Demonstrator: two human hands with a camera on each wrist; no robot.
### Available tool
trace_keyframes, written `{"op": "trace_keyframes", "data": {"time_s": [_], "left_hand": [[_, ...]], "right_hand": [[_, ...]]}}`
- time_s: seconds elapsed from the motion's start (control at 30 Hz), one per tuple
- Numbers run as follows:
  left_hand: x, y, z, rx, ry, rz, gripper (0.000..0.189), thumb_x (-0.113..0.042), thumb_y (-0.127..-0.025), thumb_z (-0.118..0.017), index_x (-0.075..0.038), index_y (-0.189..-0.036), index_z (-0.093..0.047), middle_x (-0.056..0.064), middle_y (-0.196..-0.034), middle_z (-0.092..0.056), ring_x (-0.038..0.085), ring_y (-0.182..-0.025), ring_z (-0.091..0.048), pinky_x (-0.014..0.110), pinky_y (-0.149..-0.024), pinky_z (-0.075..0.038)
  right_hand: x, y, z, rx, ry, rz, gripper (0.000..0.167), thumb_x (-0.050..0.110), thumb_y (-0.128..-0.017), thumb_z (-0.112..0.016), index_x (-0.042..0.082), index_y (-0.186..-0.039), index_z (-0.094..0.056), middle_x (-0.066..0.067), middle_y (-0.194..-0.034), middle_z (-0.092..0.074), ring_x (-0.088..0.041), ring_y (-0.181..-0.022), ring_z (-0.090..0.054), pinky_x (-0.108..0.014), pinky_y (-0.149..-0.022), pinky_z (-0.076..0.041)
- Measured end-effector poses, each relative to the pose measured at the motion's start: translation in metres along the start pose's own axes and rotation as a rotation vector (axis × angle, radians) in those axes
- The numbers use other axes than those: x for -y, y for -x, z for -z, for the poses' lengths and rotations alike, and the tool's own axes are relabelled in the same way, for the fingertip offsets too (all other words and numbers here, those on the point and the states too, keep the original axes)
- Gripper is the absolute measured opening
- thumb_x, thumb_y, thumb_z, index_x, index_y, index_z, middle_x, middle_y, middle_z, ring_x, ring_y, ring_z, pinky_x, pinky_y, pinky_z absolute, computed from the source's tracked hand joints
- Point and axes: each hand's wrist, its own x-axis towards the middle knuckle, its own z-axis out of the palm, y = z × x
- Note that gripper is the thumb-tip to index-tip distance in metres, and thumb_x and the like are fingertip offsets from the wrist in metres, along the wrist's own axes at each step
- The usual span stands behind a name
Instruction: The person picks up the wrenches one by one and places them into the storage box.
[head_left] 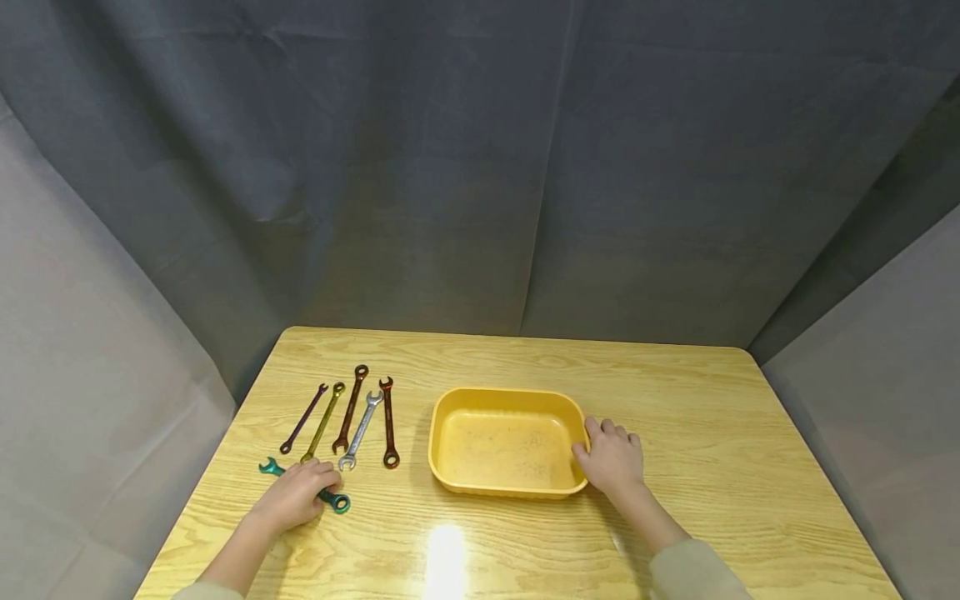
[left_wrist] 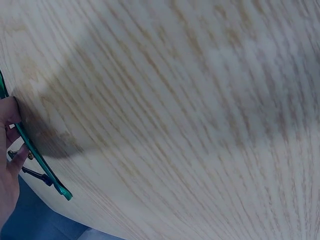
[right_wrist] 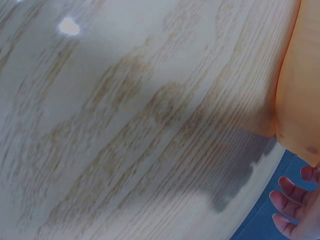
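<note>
My left hand [head_left: 296, 493] grips a green combination wrench [head_left: 340, 502] around its middle, and both wrench ends stick out past the fingers. In the left wrist view the wrench [left_wrist: 37, 155] runs between thumb and fingers [left_wrist: 19, 157]. At the right end of a yellow plastic basin [head_left: 510, 398], my right hand [head_left: 615, 460] holds the rim, thumb over the inside and fingers along the outer side. The right wrist view shows those fingers [right_wrist: 290, 202] loosely bent beside the basin's wall [right_wrist: 300, 100].
Several other wrenches lie on the wooden table left of the basin: a purple one [head_left: 303, 419], a yellow-green one [head_left: 324, 421], a dark red one [head_left: 350, 410], a silver one [head_left: 362, 429] and a reddish one [head_left: 388, 422]. A grey curtain [head_left: 450, 167] hangs behind the table.
</note>
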Motion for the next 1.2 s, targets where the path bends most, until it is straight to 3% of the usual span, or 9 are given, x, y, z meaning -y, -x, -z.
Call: {"op": "trace_keyframes", "data": {"time_s": [0.33, 0.73, 0.97, 1.2], "left_hand": [[0.0036, 0.0012, -0.0019, -0.011, -0.029, 0.005, 0.036, 0.004, -0.068, -0.062, -0.024, -0.090, -0.061, -0.014, -0.087, -0.050, 0.009, -0.079, -0.045, 0.033, -0.063, -0.040], [0.0036, -0.0015, -0.0025, 0.002, -0.001, 0.067, 0.036, 0.001, -0.074, -0.063, -0.018, -0.105, -0.062, 0.000, -0.105, -0.057, 0.024, -0.096, -0.054, 0.049, -0.072, -0.047], [0.0051, -0.0054, -0.0056, -0.020, 0.001, 0.038, 0.037, 0.002, -0.073, -0.062, -0.019, -0.103, -0.061, -0.005, -0.094, -0.053, 0.019, -0.086, -0.054, 0.038, -0.065, -0.047], [0.0012, -0.0079, -0.0053, -0.014, 0.041, 0.063, 0.040, 0.000, -0.075, -0.062, -0.013, -0.112, -0.061, 0.003, -0.106, -0.057, 0.027, -0.098, -0.055, 0.048, -0.076, -0.048]], "right_hand": [[0.0000, 0.0009, 0.0013, 0.004, 0.000, 0.003, 0.046, 0.037, -0.088, -0.050, 0.005, -0.121, -0.050, -0.019, -0.107, -0.055, -0.040, -0.095, -0.052, -0.056, -0.080, -0.038], [-0.0002, 0.0007, 0.0016, 0.001, -0.004, 0.002, 0.047, 0.037, -0.087, -0.050, 0.005, -0.122, -0.049, -0.020, -0.107, -0.055, -0.040, -0.094, -0.053, -0.055, -0.079, -0.038], [0.0001, 0.0008, 0.0021, 0.005, -0.002, -0.003, 0.049, 0.037, -0.087, -0.050, 0.005, -0.124, -0.049, -0.020, -0.110, -0.055, -0.040, -0.097, -0.052, -0.056, -0.081, -0.037], [0.0004, 0.0008, 0.0016, -0.003, 0.000, -0.005, 0.048, 0.038, -0.087, -0.050, 0.006, -0.124, -0.049, -0.020, -0.110, -0.055, -0.039, -0.097, -0.052, -0.055, -0.082, -0.037]]}}
